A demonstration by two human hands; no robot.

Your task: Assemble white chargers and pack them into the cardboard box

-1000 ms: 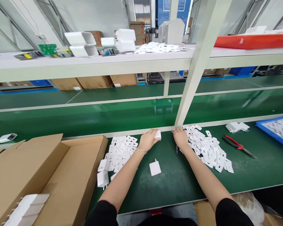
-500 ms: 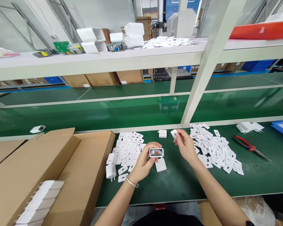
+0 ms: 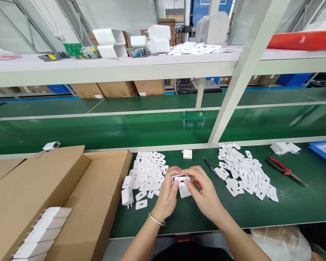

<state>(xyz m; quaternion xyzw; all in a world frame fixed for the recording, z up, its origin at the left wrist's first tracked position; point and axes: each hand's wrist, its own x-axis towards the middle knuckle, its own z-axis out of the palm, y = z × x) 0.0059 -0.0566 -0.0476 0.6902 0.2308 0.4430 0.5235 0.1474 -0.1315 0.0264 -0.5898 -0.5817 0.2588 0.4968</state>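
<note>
Above the green worktop [image 3: 191, 219]: white, boxy plastic housing [image 3: 173, 178], mouth part-covered.
Left hand [image 3: 167, 192]: grip clamped on housing.
Right hand [image 3: 206, 192]: grip pinching white slotted plastic plate [image 3: 184, 179].
Plate edges: best squared before pressing.

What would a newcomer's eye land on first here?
Probably the middle, where the left hand grips a hollow white plastic housing and the right hand holds a small white slotted plate at its opening. Next, perhaps, the red-and-black metal-tipped pliers on the right of the green tabletop, and the big open brown cardboard box on the left.
</note>
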